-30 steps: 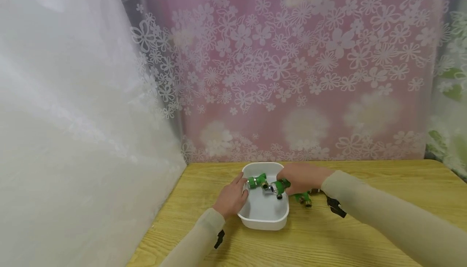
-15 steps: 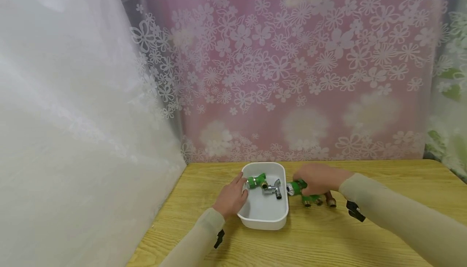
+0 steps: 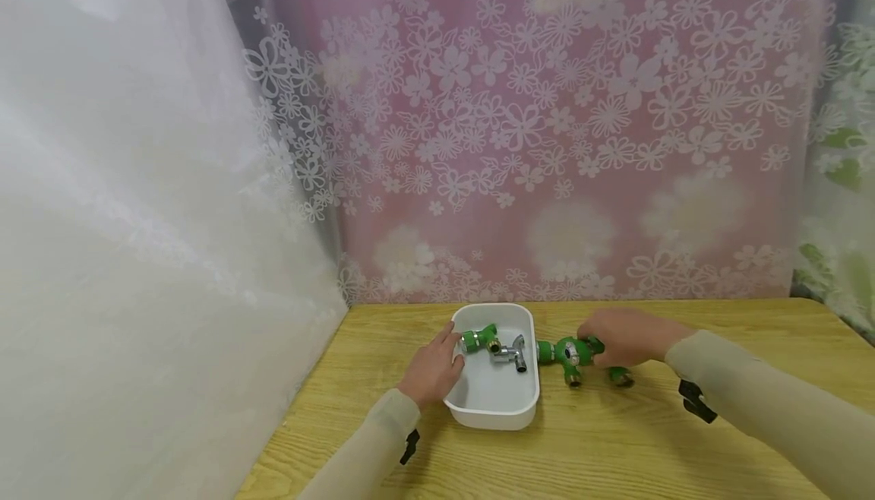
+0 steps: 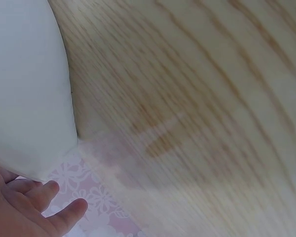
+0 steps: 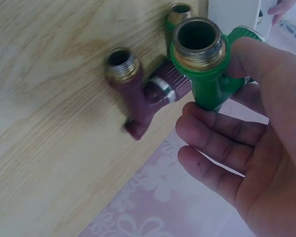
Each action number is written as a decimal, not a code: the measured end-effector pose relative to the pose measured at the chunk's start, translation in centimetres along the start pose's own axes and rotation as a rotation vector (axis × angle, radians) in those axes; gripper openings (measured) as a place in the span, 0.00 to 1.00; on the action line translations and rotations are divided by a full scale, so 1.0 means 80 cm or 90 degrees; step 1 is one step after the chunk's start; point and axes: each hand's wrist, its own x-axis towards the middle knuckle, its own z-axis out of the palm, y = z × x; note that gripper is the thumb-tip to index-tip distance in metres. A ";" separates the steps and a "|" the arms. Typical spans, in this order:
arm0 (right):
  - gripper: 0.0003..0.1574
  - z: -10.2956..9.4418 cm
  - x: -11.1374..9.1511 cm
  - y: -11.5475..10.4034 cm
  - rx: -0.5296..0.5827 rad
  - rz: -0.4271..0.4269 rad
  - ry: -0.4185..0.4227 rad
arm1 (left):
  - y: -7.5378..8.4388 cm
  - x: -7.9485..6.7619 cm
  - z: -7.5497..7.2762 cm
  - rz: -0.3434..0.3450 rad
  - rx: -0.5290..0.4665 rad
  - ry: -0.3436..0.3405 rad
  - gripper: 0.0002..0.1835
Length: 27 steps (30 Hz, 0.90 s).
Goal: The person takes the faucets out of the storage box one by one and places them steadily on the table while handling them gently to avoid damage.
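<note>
My right hand (image 3: 625, 335) grips a green angle valve (image 3: 581, 348) just right of the white plastic tub (image 3: 494, 421). In the right wrist view, the held valve's brass-threaded outlet (image 5: 197, 44) points at the camera. Thumb and forefinger hold its body, with the other fingers spread below. A maroon angle valve (image 5: 138, 94) lies on the table beneath; the hand hides it in the head view. Another green valve (image 3: 547, 352) lies against the tub's right wall. My left hand (image 3: 432, 369) rests on the tub's left rim, fingers extended (image 4: 71, 215) along the wall.
Inside the tub are a green valve (image 3: 478, 339) and a chrome valve (image 3: 511, 354). The wood-grain table (image 3: 670, 447) ends at a pink floral curtain (image 3: 547, 143) behind and a white sheet (image 3: 150, 219) at left.
My right hand has moved right with the green valve, from above the tub's right side to over the table beside it. The left hand and tub have stayed put.
</note>
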 end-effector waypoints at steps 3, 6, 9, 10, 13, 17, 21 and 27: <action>0.19 0.003 -0.006 0.009 -0.006 0.004 0.001 | 0.000 0.000 -0.001 0.001 0.002 -0.001 0.24; 0.23 0.007 -0.012 0.017 -0.005 0.012 0.003 | 0.001 -0.001 -0.002 0.000 0.001 -0.004 0.25; 0.24 0.011 -0.016 0.026 -0.006 0.023 0.005 | 0.001 -0.001 -0.003 -0.005 -0.002 -0.009 0.25; 0.25 0.011 -0.018 0.028 -0.005 0.026 0.006 | 0.002 -0.002 -0.003 -0.007 -0.002 -0.010 0.25; 0.25 0.014 -0.021 0.035 -0.005 0.033 0.008 | 0.002 -0.002 -0.003 -0.010 -0.004 -0.012 0.25; 0.25 0.016 -0.026 0.044 0.002 0.040 0.010 | 0.002 -0.002 -0.003 -0.009 -0.003 -0.010 0.25; 0.25 0.019 -0.029 0.054 0.017 0.057 0.006 | 0.002 -0.002 -0.004 -0.006 -0.004 -0.007 0.25; 0.18 0.025 -0.032 0.069 0.046 0.085 0.003 | 0.001 -0.002 -0.004 -0.009 -0.002 -0.010 0.25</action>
